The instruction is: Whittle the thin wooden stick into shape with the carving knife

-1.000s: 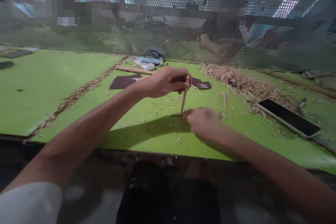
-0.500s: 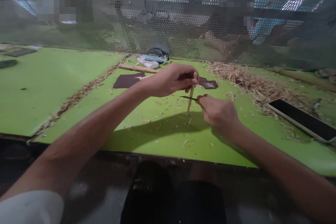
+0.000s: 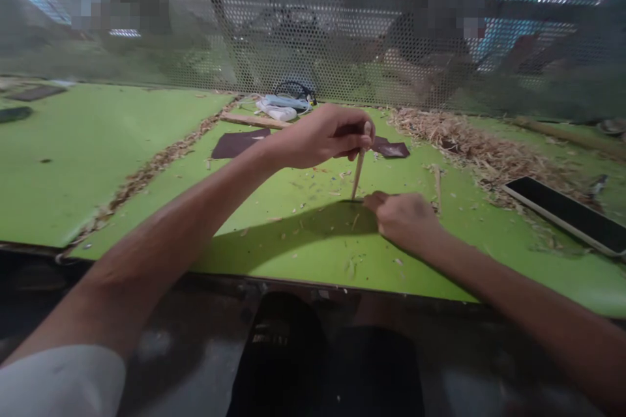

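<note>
A thin wooden stick (image 3: 358, 174) stands nearly upright on the green tabletop (image 3: 293, 254), leaning slightly. My left hand (image 3: 325, 137) pinches its upper end between thumb and fingers. Low by the stick's bottom end, my right hand (image 3: 403, 218) is closed on a small knife, its handle hidden in the fingers. The dark, narrow knife blade (image 3: 351, 201) points left, level with the table, at the foot of the stick. Small wood shavings (image 3: 356, 221) lie scattered around both hands.
Dark sandpaper pieces (image 3: 237, 143) lie behind my left forearm. A heap of shavings (image 3: 484, 150) and a phone (image 3: 567, 214) are at right. White devices with cables (image 3: 283, 106) and a wooden strip (image 3: 254, 120) sit near the perforated metal screen (image 3: 317, 45).
My right hand and the knife have moved down along the stick to its foot. My left hand keeps its pinch at the top, and the view has shifted slightly.
</note>
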Motion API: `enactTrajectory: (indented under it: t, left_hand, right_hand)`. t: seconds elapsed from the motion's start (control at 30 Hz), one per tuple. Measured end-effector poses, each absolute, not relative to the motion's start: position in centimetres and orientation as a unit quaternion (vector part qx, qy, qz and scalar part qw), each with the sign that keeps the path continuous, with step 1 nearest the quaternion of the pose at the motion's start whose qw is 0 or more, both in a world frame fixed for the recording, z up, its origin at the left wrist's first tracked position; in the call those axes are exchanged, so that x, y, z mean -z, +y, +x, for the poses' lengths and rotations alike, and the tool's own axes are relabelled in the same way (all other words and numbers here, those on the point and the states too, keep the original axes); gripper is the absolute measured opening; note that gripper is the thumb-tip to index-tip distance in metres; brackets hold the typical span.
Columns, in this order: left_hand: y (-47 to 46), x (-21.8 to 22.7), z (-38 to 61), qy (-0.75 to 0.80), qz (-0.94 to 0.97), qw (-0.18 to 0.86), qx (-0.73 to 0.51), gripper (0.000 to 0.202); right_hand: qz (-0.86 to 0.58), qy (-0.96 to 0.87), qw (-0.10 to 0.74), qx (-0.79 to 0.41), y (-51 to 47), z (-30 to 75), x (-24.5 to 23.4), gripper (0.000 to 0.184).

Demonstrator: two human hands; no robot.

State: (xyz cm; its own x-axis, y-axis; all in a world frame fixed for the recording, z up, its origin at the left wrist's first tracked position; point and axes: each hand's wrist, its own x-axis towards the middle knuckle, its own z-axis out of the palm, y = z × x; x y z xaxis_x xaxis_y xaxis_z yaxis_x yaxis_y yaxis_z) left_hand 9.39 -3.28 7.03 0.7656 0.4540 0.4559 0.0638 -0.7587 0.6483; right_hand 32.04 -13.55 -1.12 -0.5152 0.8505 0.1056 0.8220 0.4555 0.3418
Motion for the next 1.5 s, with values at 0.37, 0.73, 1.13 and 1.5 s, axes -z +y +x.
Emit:
enactTrajectory:
  t: [0.37, 0.73, 1.13, 1.5]
  left_hand:
    - [-2.8, -7.1, 9.7, 0.177, 0.877, 0.292, -0.337, 0.021]
    - [-1.8, -7.3, 10.9, 0.187, 0.878, 0.312, -0.310, 0.021]
    - [-1.7, -7.4, 11.2, 0.186, 0.875, 0.328, -0.303, 0.019]
    - [-1.6, -7.1, 11.1, 0.202, 0.875, 0.291, -0.330, 0.020]
  right_hand:
    - [0.449, 0.822, -0.146, -0.319, -11.6, 32.6, -1.5, 0.030]
    - [0.497, 0.835, -0.122, -0.203, -11.6, 33.5, -0.2, 0.036]
    - [0.542, 0.827, -0.017, -0.150, -12.3, 32.7, 0.0, 0.042]
    - [0.496, 0.833, -0.121, -0.215, -12.0, 32.8, -0.4, 0.036]
